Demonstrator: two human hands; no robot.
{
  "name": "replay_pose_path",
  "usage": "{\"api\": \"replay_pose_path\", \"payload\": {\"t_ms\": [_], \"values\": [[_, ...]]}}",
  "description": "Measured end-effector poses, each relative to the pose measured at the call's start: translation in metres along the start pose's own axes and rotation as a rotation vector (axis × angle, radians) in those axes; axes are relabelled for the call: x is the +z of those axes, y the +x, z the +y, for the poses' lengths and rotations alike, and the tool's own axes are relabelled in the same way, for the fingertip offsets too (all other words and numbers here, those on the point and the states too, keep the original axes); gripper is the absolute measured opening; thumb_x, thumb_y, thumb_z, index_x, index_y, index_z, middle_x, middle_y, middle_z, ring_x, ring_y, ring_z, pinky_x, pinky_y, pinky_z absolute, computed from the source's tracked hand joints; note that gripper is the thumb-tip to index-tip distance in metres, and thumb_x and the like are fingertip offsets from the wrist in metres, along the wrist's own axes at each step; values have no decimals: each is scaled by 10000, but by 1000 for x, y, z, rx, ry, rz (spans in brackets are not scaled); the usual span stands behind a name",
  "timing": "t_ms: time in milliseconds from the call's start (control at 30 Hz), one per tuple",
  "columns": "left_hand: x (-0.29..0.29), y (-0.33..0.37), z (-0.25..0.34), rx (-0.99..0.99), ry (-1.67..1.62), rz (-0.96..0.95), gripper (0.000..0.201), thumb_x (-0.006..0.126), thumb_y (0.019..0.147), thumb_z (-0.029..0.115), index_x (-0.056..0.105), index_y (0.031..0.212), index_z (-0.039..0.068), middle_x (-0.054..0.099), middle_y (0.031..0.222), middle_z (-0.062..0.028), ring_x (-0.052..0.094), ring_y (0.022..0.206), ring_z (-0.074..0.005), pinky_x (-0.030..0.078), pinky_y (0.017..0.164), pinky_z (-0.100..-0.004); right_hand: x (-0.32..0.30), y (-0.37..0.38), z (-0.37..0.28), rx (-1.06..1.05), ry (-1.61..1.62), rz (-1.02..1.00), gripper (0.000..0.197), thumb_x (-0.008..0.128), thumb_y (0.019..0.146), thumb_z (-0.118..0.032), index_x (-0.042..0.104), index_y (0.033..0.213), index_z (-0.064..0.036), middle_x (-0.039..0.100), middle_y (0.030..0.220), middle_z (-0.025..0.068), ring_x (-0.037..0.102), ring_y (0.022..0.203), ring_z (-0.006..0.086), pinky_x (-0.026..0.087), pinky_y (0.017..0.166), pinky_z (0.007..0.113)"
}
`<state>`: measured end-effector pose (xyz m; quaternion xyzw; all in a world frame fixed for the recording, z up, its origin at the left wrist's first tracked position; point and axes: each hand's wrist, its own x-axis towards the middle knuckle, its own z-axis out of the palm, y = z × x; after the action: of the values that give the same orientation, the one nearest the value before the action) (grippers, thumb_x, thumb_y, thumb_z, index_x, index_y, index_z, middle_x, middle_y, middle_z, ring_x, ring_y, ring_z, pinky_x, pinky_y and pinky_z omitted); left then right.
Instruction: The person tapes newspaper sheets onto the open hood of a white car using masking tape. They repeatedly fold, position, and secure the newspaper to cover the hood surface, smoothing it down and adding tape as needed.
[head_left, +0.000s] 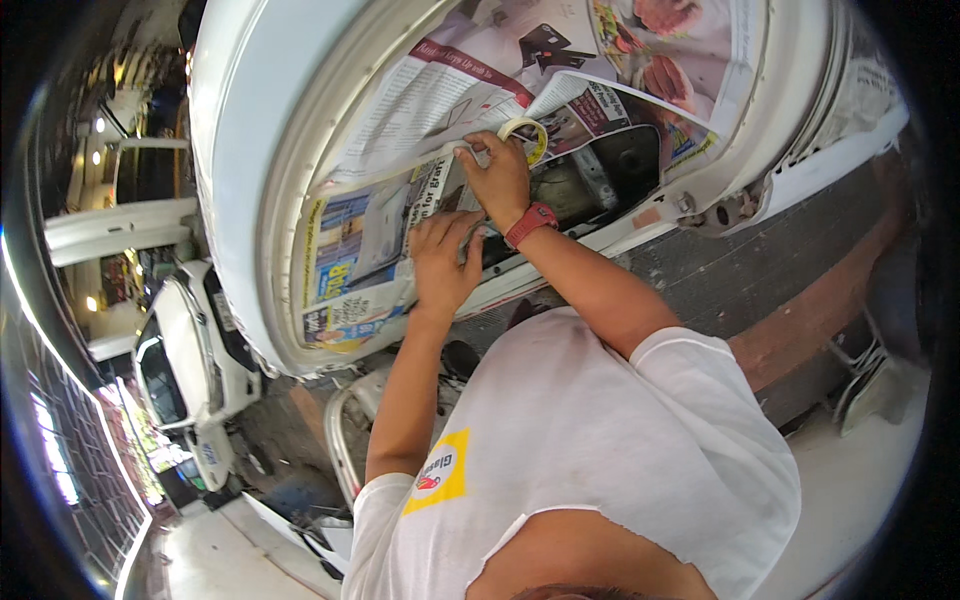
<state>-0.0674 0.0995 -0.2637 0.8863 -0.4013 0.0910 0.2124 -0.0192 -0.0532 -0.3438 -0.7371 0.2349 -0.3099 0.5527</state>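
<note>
Newspaper sheets (385, 125) cover most of a white vehicle's door-like opening. My left hand (440, 258) bends over the edge of the lower-left newspaper sheet (345, 240), its thumb and forefinger close together at that edge. Just above and to the right is my right hand (500, 178), with a red watch on the wrist. Its thumb and fingers are closed at the strip along the paper's edge. A roll of pale masking tape (537, 143) with a yellow inside touches the right hand's far side. The fingers partly hide how each hand grips.
A dark uncovered cavity (610, 170) lies right of my right hand, with a metal latch (685, 205) on the white frame. Grey floor with a reddish band (800, 325) runs along the right. Another white vehicle (180, 350) is at the left, near a curved metal tube (338, 430).
</note>
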Motion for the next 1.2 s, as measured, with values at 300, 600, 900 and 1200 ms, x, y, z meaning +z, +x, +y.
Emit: {"api": "replay_pose_path", "payload": {"t_ms": [300,600,900,1200], "values": [[213,-63,-41,-1015,-1049,-314,452,792,1046,305,715,1409,47,783,1321,-107,733,1203,-249,561,1045,-406,-39,10,12,67,67,-387,275,772,988,-45,798,1262,-40,786,1049,57,672,1005,178,534,940,312],[394,-31,-83,-1378,-1250,4,706,697,1093,377,428,1716,185,343,1807,-128,393,1618,-331,358,1287,-490,-58,17,4,97,20,-536,304,738,1028,-14,750,1328,33,741,1194,74,651,1059,140,531,971,299],[403,0,-85,-1612,-1705,172,929,796,1022,498,302,1766,241,317,1810,-73,338,1627,-303,318,1289,-507,-40,7,16,186,183,-381,166,776,1053,-67,748,1193,18,684,1088,17,617,980,92,524,910,259],[405,-56,-27,-1668,-1777,422,1029,808,1051,363,143,1797,120,327,1811,-106,439,1577,-304,373,1269,-471,-8,-4,17,151,195,-192,167,824,1021,-125,726,1061,5,654,950,6,555,893,108,476,857,283]]}}
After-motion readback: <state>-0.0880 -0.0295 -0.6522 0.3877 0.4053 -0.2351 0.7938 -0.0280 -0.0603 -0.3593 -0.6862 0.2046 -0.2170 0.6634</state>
